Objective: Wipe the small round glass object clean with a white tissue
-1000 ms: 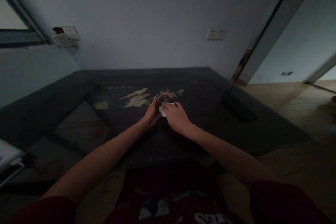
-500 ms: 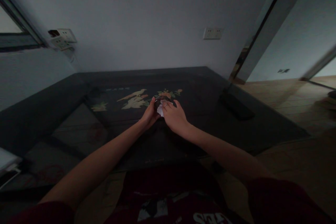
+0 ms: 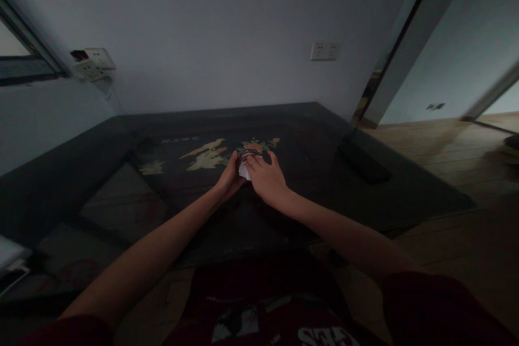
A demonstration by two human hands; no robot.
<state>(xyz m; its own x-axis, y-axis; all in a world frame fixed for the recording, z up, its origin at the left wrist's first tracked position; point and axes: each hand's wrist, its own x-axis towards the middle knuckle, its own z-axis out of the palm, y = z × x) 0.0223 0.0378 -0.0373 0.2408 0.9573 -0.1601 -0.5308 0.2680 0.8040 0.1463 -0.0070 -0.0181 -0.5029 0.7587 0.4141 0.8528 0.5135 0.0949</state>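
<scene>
Both my hands meet over the middle of a dark glass-topped table (image 3: 308, 135) painted with birds and flowers. My left hand (image 3: 229, 177) is curled round a small dark round object with a shiny rim (image 3: 245, 153), perhaps a glass or jar. My right hand (image 3: 265, 177) presses a crumpled white tissue (image 3: 244, 171) against that object, its fingers bent over the top. The room is dim and most of the object is hidden by my fingers.
A flat dark rectangular thing (image 3: 364, 162) lies on the table's right side. White items (image 3: 10, 259) sit at the far left edge. Wall sockets (image 3: 324, 51) and a socket box (image 3: 90, 61) are on the walls. Wooden floor (image 3: 454, 157) lies to the right.
My right hand's fingers have shifted over the top of the round object with the tissue. The view has drifted slightly; the left hand keeps its hold.
</scene>
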